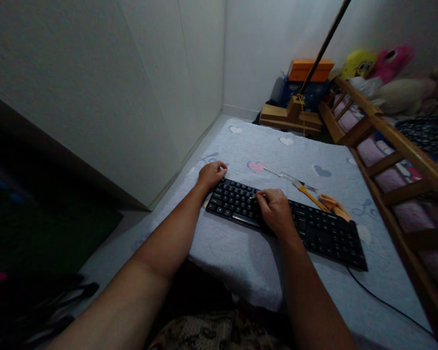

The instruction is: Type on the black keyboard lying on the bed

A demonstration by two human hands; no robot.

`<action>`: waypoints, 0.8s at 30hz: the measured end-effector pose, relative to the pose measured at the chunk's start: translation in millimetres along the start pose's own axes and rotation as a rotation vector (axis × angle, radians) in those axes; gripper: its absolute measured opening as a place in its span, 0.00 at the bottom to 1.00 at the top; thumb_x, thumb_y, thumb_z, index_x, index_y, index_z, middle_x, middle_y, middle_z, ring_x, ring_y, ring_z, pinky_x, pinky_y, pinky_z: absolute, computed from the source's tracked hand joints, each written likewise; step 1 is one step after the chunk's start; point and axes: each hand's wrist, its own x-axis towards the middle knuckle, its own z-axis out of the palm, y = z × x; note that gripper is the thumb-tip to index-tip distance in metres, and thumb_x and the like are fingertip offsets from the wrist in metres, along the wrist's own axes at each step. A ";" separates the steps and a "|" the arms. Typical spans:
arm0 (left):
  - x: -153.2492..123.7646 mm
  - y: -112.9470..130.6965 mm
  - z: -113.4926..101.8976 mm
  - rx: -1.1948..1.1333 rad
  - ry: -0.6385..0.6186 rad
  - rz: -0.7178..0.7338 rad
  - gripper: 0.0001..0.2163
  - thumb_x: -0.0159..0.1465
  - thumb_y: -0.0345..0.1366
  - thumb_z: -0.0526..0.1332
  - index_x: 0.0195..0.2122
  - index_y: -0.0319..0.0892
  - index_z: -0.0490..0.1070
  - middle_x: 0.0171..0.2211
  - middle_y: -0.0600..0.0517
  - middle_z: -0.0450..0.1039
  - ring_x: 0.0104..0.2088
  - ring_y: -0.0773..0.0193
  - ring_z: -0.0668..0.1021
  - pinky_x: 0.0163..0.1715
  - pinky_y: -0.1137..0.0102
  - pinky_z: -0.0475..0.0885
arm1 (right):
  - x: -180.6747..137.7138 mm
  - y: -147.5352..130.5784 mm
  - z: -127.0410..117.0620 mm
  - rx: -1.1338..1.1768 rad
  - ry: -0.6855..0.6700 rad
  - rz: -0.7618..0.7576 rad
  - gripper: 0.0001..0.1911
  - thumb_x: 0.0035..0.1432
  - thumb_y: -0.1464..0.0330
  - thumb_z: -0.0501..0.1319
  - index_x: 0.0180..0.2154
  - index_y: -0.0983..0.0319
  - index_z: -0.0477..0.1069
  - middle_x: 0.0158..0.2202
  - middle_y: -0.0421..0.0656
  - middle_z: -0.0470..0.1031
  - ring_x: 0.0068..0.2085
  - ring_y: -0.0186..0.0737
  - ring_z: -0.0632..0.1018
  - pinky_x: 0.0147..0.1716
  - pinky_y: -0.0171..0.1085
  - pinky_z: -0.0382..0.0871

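A black keyboard (314,233) lies at a slant on a pale blue cloth with heart patterns. At its upper left corner rests my left hand (212,175), fingers curled, with the thumb against the back edge. Over the left-middle keys, my right hand (275,209) pinches a thin white stick (253,197) that looks like a cotton swab; most of it is hidden by the fingers. Behind the keyboard lie a brush with a yellow handle (310,195), thin metal tools (291,177) and a folded orange-brown cloth (335,206).
The keyboard cable (387,304) runs off toward the lower right. A wooden railing (397,141) borders the right side, with plush toys (359,64) beyond. A white panel (160,87) stands at left. At the back, a pole on a wooden base (292,116) stands before an orange box (310,70).
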 end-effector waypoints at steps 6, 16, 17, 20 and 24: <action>0.1 -0.8 0.8 -0.001 0.005 0.006 0.11 0.60 0.39 0.58 0.40 0.43 0.77 0.29 0.52 0.75 0.30 0.65 0.73 0.29 0.71 0.62 | -0.3 0.7 -2.0 -0.021 0.016 0.023 0.09 0.60 0.68 0.57 0.33 0.60 0.75 0.35 0.46 0.79 0.42 0.48 0.73 0.45 0.45 0.63; -1.3 0.7 -0.2 -0.003 0.000 -0.002 0.12 0.60 0.39 0.57 0.39 0.43 0.77 0.28 0.53 0.74 0.29 0.65 0.73 0.28 0.72 0.61 | -3.1 0.7 -4.2 -0.008 -0.012 0.009 0.10 0.62 0.68 0.55 0.34 0.59 0.75 0.36 0.45 0.79 0.42 0.46 0.73 0.46 0.44 0.61; -1.3 0.8 -0.3 -0.004 -0.001 -0.005 0.12 0.60 0.39 0.57 0.39 0.43 0.77 0.28 0.53 0.74 0.29 0.65 0.73 0.28 0.72 0.61 | -3.4 0.2 -4.7 -0.011 -0.016 0.006 0.10 0.62 0.67 0.55 0.34 0.59 0.75 0.36 0.45 0.79 0.42 0.46 0.73 0.46 0.44 0.61; -1.1 1.0 -0.7 -0.002 -0.005 -0.014 0.11 0.60 0.39 0.58 0.40 0.43 0.77 0.29 0.53 0.75 0.30 0.65 0.73 0.28 0.71 0.62 | -4.1 -1.0 -5.7 -0.027 -0.024 0.000 0.11 0.63 0.67 0.55 0.34 0.59 0.75 0.37 0.45 0.79 0.42 0.46 0.73 0.46 0.44 0.61; -0.9 1.1 -1.2 0.005 -0.013 -0.021 0.12 0.60 0.39 0.58 0.40 0.43 0.77 0.29 0.52 0.75 0.30 0.65 0.73 0.29 0.71 0.62 | -4.2 -0.9 -6.3 -0.057 -0.015 -0.010 0.10 0.62 0.68 0.55 0.34 0.59 0.76 0.37 0.45 0.79 0.43 0.46 0.72 0.47 0.45 0.60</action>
